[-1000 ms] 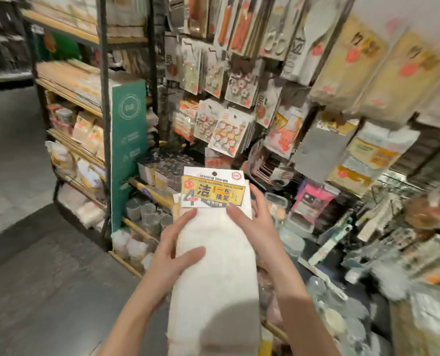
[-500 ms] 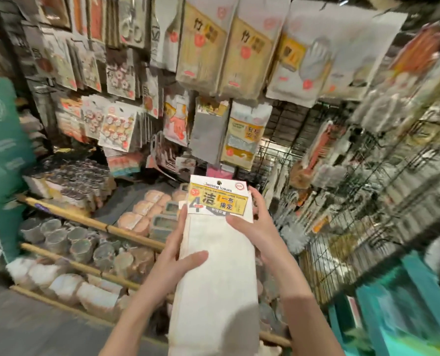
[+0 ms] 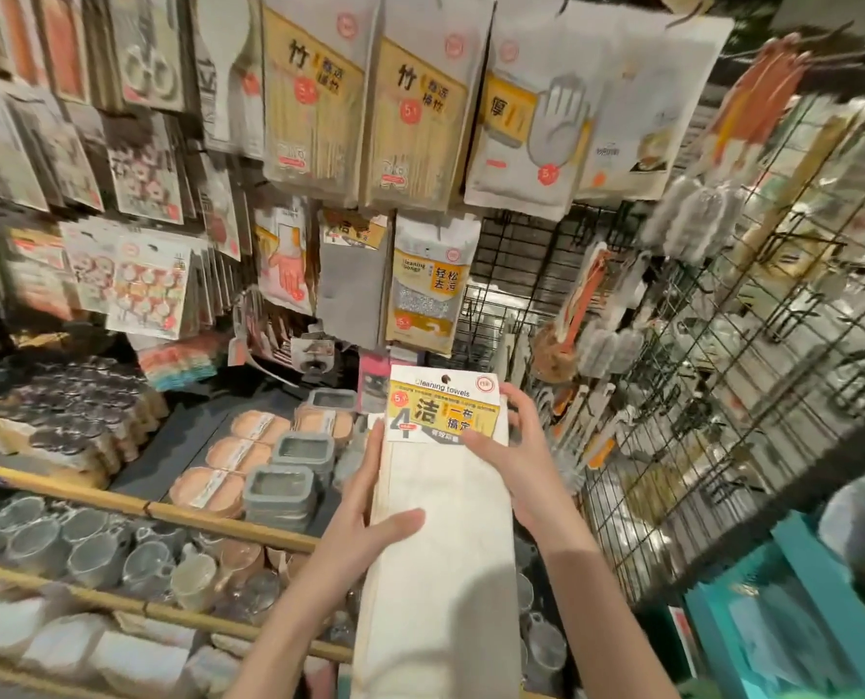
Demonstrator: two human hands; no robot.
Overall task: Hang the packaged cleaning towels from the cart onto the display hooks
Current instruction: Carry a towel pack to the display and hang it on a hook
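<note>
A long white pack of cleaning towels (image 3: 445,542) with a yellow and white header card stands upright in front of me, held in both hands. My left hand (image 3: 369,517) grips its left edge with the thumb across the front. My right hand (image 3: 516,446) holds the right edge just under the card, thumb on the label. A hang hole shows at the card's top. Above it, a grey towel pack (image 3: 349,280) and a sponge pack (image 3: 427,285) hang on the display. The hooks themselves are hidden behind the goods.
A black wire grid panel (image 3: 723,421) with brushes runs along the right. Lidded containers (image 3: 289,476) lie on the shelf below, glass cups (image 3: 92,547) behind bamboo rails. A teal cart edge (image 3: 813,607) sits at lower right. Glove and bamboo packs hang overhead.
The view has swung right from the aisle shelving to the hanging display and wire grid. The towel pack stays gripped in both hands and now sits closer under the hanging packs.
</note>
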